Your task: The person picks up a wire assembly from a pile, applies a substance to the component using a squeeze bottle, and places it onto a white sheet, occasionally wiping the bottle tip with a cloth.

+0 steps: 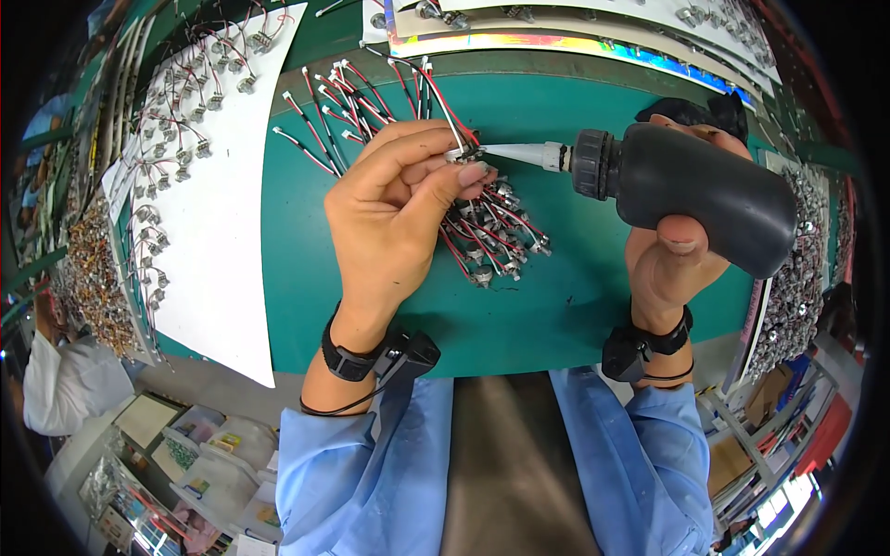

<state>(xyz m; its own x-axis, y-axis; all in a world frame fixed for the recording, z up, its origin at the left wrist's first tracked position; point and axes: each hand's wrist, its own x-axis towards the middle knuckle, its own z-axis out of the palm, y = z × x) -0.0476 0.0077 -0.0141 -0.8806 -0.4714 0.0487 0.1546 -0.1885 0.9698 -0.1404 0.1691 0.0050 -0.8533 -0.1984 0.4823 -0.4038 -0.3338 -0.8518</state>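
Note:
My left hand (385, 208) pinches a small wired metal part (466, 151), which looks like a potentiometer, between thumb and fingers. Its red and white wires rise away from me. A black squeeze bottle (709, 190) lies tilted sideways in my right hand (669, 264), the thumb across its near side. The bottle's pale tapered nozzle (519, 154) points left, its tip at the held part; whether they touch I cannot tell. Beneath and beside my left hand, a pile of similar wired parts (491, 232) sits on the green mat (565, 324). More wires with white connectors (343, 93) fan out beyond it.
At the left, a white sheet (227, 250) carries rows of wired parts. Further sheets with parts (630, 28) stand at the back. A tray of many small metal parts (788, 296) is at the right edge. Clear plastic bins (218, 477) stand low at the left.

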